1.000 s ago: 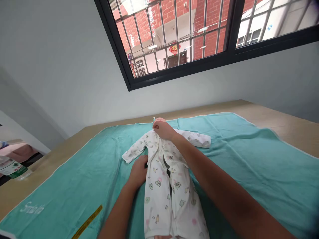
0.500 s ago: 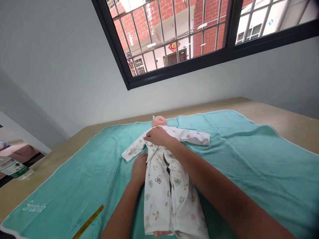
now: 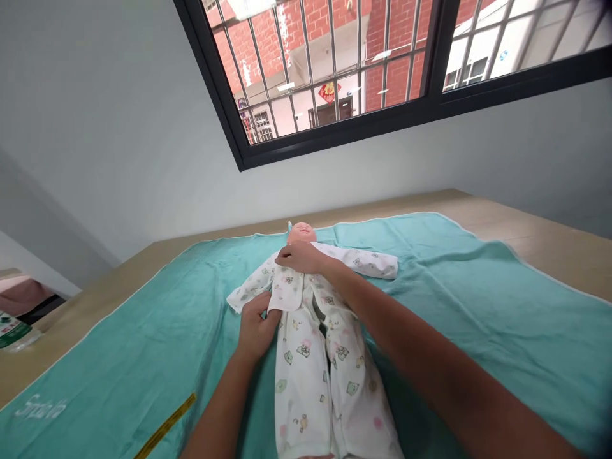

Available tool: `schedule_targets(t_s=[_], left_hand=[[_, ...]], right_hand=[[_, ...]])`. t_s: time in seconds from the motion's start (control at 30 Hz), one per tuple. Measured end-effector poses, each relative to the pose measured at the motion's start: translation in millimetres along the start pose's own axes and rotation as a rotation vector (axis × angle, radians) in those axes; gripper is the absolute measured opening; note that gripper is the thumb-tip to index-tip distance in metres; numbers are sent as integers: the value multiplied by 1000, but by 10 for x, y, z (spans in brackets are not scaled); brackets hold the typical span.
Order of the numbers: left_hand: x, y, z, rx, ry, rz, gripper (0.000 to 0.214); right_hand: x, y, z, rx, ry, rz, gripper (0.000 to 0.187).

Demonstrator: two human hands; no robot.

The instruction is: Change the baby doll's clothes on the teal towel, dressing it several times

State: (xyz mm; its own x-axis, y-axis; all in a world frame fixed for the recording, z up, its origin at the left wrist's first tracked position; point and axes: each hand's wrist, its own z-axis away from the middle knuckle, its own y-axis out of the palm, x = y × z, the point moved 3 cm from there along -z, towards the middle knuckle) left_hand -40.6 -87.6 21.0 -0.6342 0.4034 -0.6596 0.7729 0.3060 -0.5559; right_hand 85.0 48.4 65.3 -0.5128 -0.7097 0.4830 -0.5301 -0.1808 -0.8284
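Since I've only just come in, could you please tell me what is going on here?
A person is handling the white printed top on a doll lying face up on a teal blanket. The left grip is at the top's lower corner, the right grip on its chest. Printed trousers cover the doll's legs.

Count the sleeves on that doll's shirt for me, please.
2: one sleeve lies toward the picture's left, the other toward its right, both on the teal blanket.
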Motion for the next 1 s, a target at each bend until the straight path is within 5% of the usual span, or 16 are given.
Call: schedule_targets(t_s=[0.13,0.2,0.3,0.47,0.63,0.8,0.9,1.0], left_hand=[[68,-18,23,-168,-22,26,26],[110,-23,28,-220,-68,64,22],[189,25,14,-132,-181,42,15],[292,141,31,182,-279,-164,18],[254,172,88,304,-245,-285,18],[121,155,67,230,-259,-80,15],[70,101,20,159,-314,32,20],[80,31,-12,64,-403,63,23]], right_hand=[[-4,-126,301,-78,-108,-121,29],[-107,-204,612,-267,-31,-158,32],[-345,-201,1191,-451,183,-78,26],[-473,4,1787,-78,236,92,12],[-295,29,1825,105,188,190,31],[-295,85,1808,-32,267,97,8],[-319,95,1774,-159,254,-176,14],[-422,95,1747,-285,406,-430,21]])
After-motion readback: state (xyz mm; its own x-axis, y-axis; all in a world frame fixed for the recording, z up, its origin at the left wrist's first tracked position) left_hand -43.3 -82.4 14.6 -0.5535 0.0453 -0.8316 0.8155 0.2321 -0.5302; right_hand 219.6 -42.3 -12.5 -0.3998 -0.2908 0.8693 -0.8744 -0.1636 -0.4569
